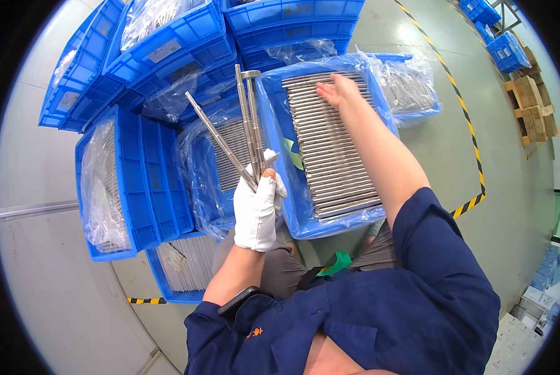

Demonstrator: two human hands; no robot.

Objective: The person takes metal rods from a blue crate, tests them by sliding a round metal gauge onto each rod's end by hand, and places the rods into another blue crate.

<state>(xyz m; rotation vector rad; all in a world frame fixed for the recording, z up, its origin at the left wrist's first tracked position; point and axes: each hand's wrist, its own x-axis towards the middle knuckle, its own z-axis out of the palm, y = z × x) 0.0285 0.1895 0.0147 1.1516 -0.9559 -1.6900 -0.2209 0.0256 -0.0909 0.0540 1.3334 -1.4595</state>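
My left hand (255, 215), in a white work glove with a bare thumb tip showing, is closed around a few steel shafts (222, 141). They stick up and fan out, and one has a wider collar at its top. My bare right hand (337, 92) reaches over the far end of a row of metal rods (333, 153), palm partly turned up and fingers apart, with nothing visible in it. Whether it touches the rods I cannot tell. These rods lie side by side in a blue plastic crate (284, 209) lined with blue film.
Left of it stands another film-lined crate with rods (230, 150). Stacked blue crates (167, 50) rise behind, and a tilted crate (152, 181) is at the left. A smaller crate (411, 87) sits at the right, inside yellow-black floor tape (470, 125). Wooden pallets (530, 106) stand farther off.
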